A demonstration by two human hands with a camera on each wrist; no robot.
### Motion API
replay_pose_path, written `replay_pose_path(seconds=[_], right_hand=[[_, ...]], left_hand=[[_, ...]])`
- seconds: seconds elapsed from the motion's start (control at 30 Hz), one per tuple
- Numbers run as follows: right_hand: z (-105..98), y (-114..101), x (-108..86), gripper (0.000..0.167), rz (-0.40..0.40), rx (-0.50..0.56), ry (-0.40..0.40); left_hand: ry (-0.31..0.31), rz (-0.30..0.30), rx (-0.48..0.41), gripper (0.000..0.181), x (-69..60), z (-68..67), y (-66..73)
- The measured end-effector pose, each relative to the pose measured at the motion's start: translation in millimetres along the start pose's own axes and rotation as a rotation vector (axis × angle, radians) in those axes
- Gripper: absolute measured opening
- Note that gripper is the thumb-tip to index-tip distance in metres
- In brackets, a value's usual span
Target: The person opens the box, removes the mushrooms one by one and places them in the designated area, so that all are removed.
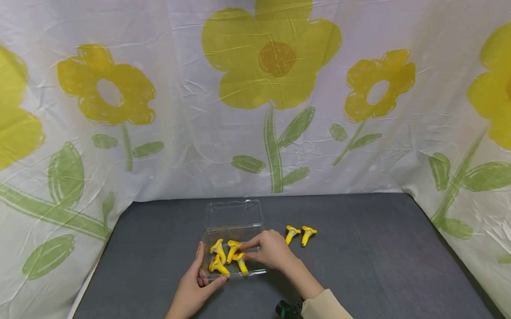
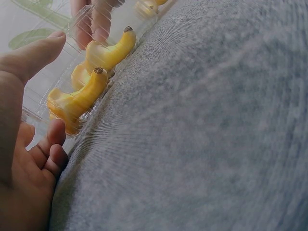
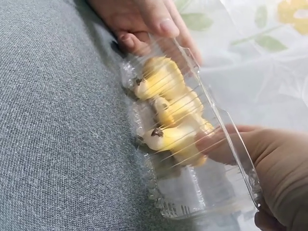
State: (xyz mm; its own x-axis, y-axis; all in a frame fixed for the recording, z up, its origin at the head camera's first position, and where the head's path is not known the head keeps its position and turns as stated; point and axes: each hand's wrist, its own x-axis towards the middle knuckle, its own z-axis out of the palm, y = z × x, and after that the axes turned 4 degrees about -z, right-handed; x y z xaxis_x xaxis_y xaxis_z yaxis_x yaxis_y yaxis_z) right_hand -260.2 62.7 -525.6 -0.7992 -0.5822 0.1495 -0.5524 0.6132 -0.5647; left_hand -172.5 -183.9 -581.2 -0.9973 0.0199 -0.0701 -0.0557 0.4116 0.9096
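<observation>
A clear plastic clamshell container (image 1: pixel 259 272) stands on the dark table with its lid (image 1: pixel 234 214) laid back. Several yellow chanterelle mushrooms (image 1: pixel 218 266) lie inside it, their stems mostly toward the near side. My left hand (image 1: pixel 190 290) grips the container's near left corner, thumb along the front and fingers round the side. Reaching in from the right, my right hand (image 1: pixel 272 251) pinches the chanterelle mushroom (image 1: pixel 243 266) at the near right by its cap, between thumb and forefinger. The right wrist view shows a fingertip against that mushroom's cap (image 3: pixel 192 134), partly blurred behind the plastic wall.
Two more chanterelles, one (image 1: pixel 291 233) beside the other (image 1: pixel 307 235), lie on the table (image 1: pixel 379 271) right of the container. A black device (image 1: pixel 286 309) sits at my right wrist, below the cream sleeve (image 1: pixel 330 314). Behind the table hangs a flower-printed curtain (image 1: pixel 198 150).
</observation>
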Motion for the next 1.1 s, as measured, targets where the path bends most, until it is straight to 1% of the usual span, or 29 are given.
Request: replay_pose_path(seconds=[0.17, 0.37, 0.53, 0.7, 0.9, 1.1], right_hand=[[0.0, -5.9, -0.1, 0.017, -0.006, -0.086, 0.002], [3.2, -9.6, -0.3, 0.015, -0.003, -0.193, 0.007], [5.3, -9.5, -0.5, 0.014, 0.001, -0.23, 0.023], [5.1, -9.5, -1.3, 0.013, -0.012, -0.224, 0.045], [3.4, -8.9, -2.8, 0.013, -0.039, -0.189, 0.068], [2.0, -2.8, -5.1, 0.015, -0.048, -0.07, 0.084]], left_hand=[[0.004, 0.004, 0.0, 0.117, -0.9, -0.3, 1.5], [0.003, -0.009, -0.003, 0.118, -1.4, -0.1, 2.2], [0.003, -0.008, -0.002, 0.118, -1.1, -0.1, 2.0], [0.005, -0.001, 0.002, 0.117, -0.7, -0.3, 1.0], [0.009, 0.004, 0.004, 0.117, -0.2, -0.5, 0.2], [0.006, -0.002, 0.011, 0.118, 0.0, -0.1, 1.1]])
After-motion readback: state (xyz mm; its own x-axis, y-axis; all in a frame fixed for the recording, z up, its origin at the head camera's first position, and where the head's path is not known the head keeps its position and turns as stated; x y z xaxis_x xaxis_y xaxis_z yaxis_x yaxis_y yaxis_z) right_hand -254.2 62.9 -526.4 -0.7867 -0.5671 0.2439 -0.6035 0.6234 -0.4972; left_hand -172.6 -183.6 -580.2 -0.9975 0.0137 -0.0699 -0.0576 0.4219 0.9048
